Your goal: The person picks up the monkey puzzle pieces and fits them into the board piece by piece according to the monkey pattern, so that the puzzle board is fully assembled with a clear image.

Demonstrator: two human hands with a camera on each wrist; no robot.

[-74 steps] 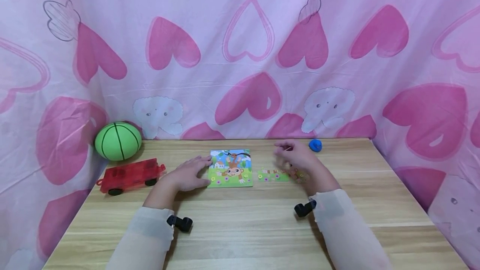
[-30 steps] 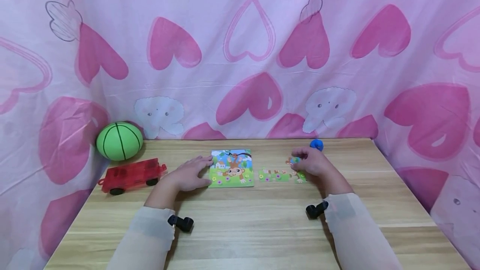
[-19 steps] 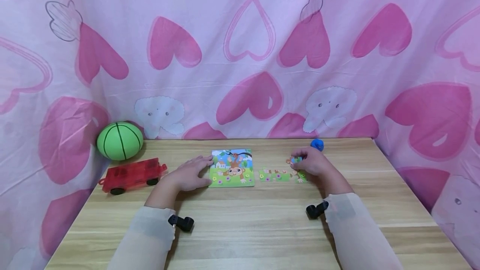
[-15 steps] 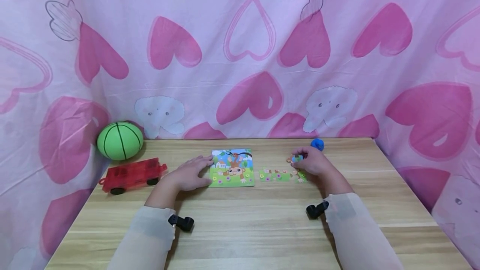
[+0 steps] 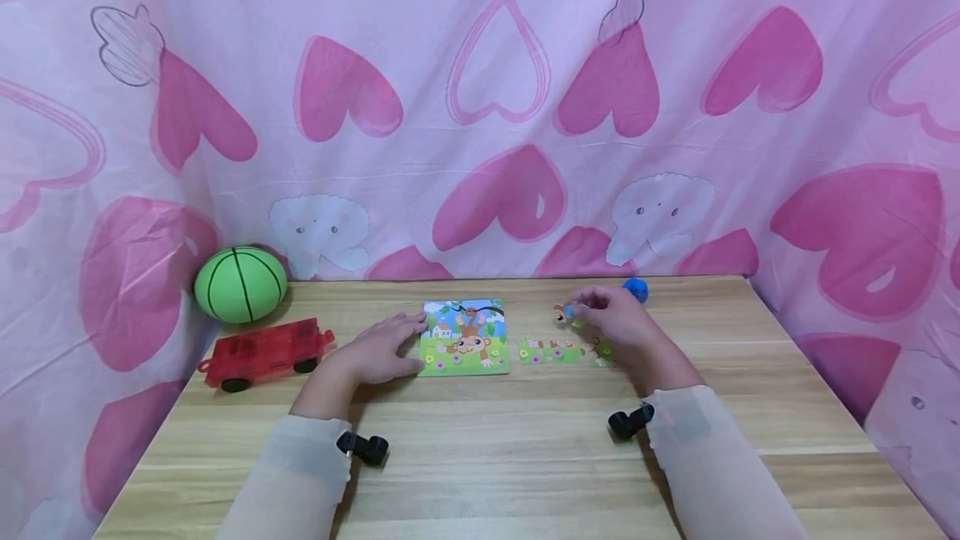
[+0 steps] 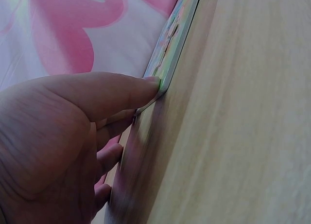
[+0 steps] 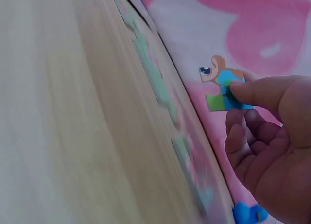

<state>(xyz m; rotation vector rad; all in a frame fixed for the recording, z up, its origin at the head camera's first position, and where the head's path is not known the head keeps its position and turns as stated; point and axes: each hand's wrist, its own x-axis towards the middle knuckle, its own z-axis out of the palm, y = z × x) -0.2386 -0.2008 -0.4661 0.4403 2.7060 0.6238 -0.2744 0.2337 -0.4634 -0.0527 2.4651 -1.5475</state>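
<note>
A square puzzle board point(image 5: 465, 338) with a monkey picture lies flat near the back middle of the table. My left hand point(image 5: 386, 348) rests at its left side, fingers spread, with the thumb touching the board's near corner in the left wrist view. Raised above the table, my right hand point(image 5: 622, 319) pinches a jigsaw piece point(image 7: 224, 83) between thumb and fingers; the piece carries part of the monkey's face, blue and green. Below that hand lies a row of loose jigsaw pieces point(image 5: 551, 352), just right of the board, green with flowers and partly blurred in the right wrist view.
A green ball point(image 5: 240, 284) and a red transparent toy wagon point(image 5: 262, 354) stand at the left. Behind my right hand sits a small blue object point(image 5: 637, 289), its kind unclear. A pink heart-print cloth point(image 5: 345, 173) hangs along the table's back edge.
My right hand first shifts right and picks up a jigsaw piece behind the row, then lifts it and moves slightly left. The left hand and the board stay in place.
</note>
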